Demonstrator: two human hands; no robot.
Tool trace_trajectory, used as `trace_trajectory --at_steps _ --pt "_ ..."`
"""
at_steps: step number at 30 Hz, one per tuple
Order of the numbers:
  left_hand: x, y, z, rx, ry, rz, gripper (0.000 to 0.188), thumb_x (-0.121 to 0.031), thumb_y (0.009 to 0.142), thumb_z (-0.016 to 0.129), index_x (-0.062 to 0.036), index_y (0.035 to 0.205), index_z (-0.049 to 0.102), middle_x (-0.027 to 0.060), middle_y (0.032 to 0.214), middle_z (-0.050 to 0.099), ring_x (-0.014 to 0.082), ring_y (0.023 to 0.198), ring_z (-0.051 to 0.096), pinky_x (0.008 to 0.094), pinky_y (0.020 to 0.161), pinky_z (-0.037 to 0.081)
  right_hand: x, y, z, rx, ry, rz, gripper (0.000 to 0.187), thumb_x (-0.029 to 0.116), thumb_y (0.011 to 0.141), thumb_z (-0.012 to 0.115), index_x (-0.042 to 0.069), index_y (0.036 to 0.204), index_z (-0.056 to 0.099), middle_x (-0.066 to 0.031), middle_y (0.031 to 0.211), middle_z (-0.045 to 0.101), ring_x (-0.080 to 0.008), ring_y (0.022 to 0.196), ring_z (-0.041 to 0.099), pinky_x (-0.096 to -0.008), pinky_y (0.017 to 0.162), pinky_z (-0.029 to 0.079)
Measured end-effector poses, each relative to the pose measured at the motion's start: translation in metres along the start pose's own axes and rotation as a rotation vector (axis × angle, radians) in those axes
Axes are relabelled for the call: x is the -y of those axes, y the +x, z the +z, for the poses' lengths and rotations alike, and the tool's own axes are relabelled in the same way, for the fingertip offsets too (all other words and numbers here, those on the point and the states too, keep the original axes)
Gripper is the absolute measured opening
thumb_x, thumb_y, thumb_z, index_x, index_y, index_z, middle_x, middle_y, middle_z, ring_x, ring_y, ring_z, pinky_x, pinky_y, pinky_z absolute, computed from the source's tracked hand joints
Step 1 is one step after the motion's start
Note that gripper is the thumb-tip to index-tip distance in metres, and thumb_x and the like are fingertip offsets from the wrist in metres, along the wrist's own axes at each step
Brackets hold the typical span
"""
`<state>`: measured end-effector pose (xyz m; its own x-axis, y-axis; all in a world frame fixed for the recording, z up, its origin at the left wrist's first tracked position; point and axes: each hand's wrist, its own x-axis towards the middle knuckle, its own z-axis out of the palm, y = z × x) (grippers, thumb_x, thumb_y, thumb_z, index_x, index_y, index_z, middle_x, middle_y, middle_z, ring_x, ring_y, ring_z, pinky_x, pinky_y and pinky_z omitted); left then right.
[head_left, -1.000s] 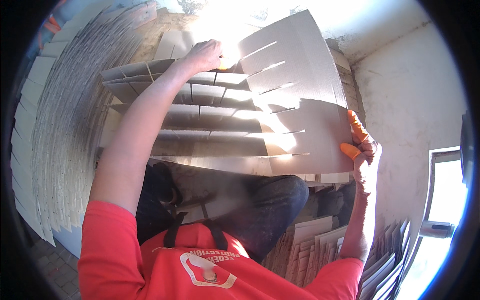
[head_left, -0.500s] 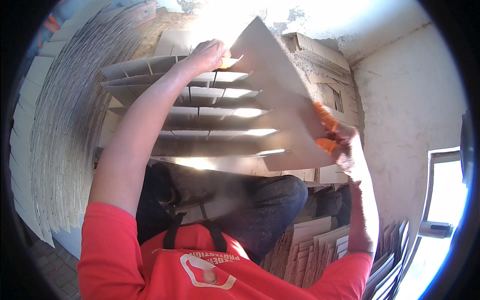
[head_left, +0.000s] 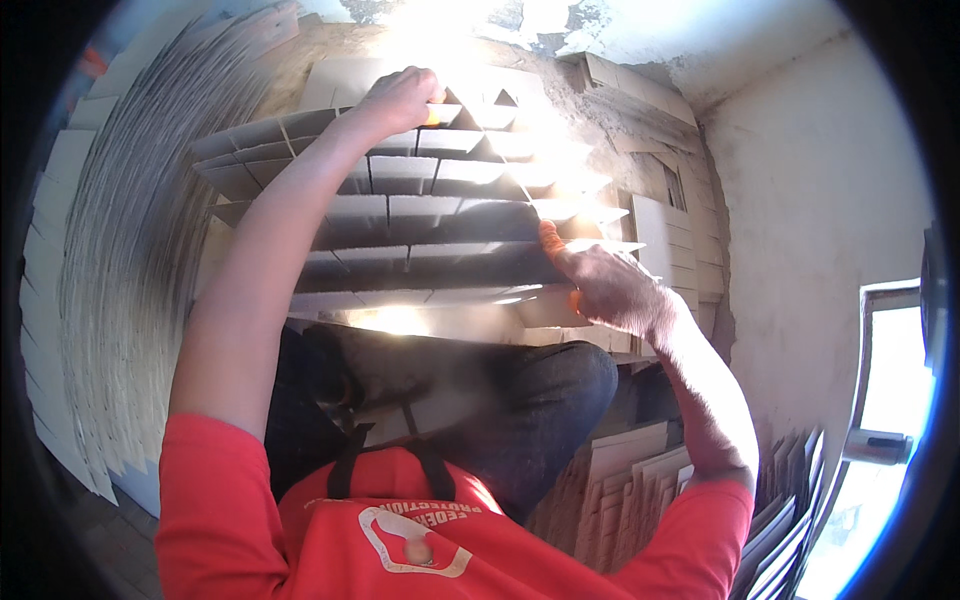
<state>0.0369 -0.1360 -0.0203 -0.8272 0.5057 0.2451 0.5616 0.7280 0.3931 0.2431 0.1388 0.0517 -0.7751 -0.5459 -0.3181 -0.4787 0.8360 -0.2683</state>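
Between my hands a thin grey square sheet (head_left: 503,157) is turned nearly edge-on, showing as a slanting line over the rows behind it. My left hand (head_left: 405,98) is closed at its far upper end; the fingertips are partly hidden and wear orange covers. Near the sheet's lower corner, my right hand (head_left: 615,288) grips it, with orange covers on thumb and fingers. Just beyond and beneath my hands stand several rows of similar grey sheets (head_left: 345,215), set upright with their top edges overlapping. Strong sunlight washes out part of them.
A tall, tightly packed stack of sheets (head_left: 125,270) curves along the left. More sheets (head_left: 625,480) stand at lower right, others (head_left: 668,240) by the far wall. My bent knee (head_left: 575,385) is below the rows. A bright window (head_left: 880,400) is at right.
The sheet has swung from showing its broad face to nearly edge-on. My right hand has moved left with it, and my left hand has shifted slightly up and left.
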Motion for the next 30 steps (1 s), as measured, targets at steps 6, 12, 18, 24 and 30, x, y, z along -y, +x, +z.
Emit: trace_trajectory --at_steps 6,12,18,24,30 --pt "-0.009 -0.017 -0.031 -0.13 -0.055 0.008 0.048 -0.019 0.08 0.069 -0.0055 0.126 0.063 0.0191 0.112 0.067 0.0343 0.106 0.063 0.0423 0.093 0.049 -0.053 -0.037 0.004 -0.422 0.291 0.186 0.036 0.005 0.087 0.062 -0.001 0.122 0.056 -0.0079 0.074 0.062 -0.0163 0.063 0.059 -0.0301 0.062 0.05" --pt "-0.087 -0.13 -0.102 -0.314 0.085 -0.036 0.043 -0.007 0.088 0.069 -0.0053 0.13 0.061 0.0144 0.122 0.066 0.0232 0.112 0.064 0.0347 0.096 0.049 -0.157 -0.133 0.124 -0.584 -0.238 0.928 0.08 0.024 0.079 0.079 0.011 0.148 0.04 -0.0199 0.114 0.057 -0.0336 0.102 0.061 -0.0445 0.084 0.052" --pt "-0.076 -0.216 -0.093 -0.317 0.186 -0.079 0.035 -0.002 0.087 0.07 -0.0037 0.122 0.066 0.0115 0.112 0.069 0.0211 0.099 0.066 0.0341 0.086 0.051 -0.158 -0.14 0.196 -0.304 -0.109 0.965 0.075 0.012 0.078 0.072 0.009 0.145 0.039 -0.0236 0.116 0.052 -0.044 0.116 0.049 -0.053 0.09 0.049" --pt "-0.084 -0.238 -0.078 -0.35 -0.002 -0.128 0.031 0.0 0.085 0.07 -0.0018 0.116 0.069 0.0115 0.099 0.07 0.0215 0.088 0.066 0.0334 0.079 0.051 -0.165 -0.12 0.208 -0.221 -0.292 0.924 0.051 0.009 0.084 0.059 0.005 0.134 0.052 -0.0215 0.106 0.058 -0.0425 0.101 0.057 -0.0515 0.085 0.051" --pt "-0.081 -0.254 -0.081 -0.283 -0.053 -0.162 0.035 0.002 0.087 0.068 -0.0036 0.122 0.067 0.0097 0.112 0.071 0.0182 0.099 0.067 0.0319 0.088 0.051 -0.17 -0.14 0.204 -0.529 0.126 0.712 0.036 0.003 0.082 0.059 0.005 0.118 0.06 -0.0202 0.097 0.062 -0.0358 0.093 0.064 -0.0502 0.082 0.052"
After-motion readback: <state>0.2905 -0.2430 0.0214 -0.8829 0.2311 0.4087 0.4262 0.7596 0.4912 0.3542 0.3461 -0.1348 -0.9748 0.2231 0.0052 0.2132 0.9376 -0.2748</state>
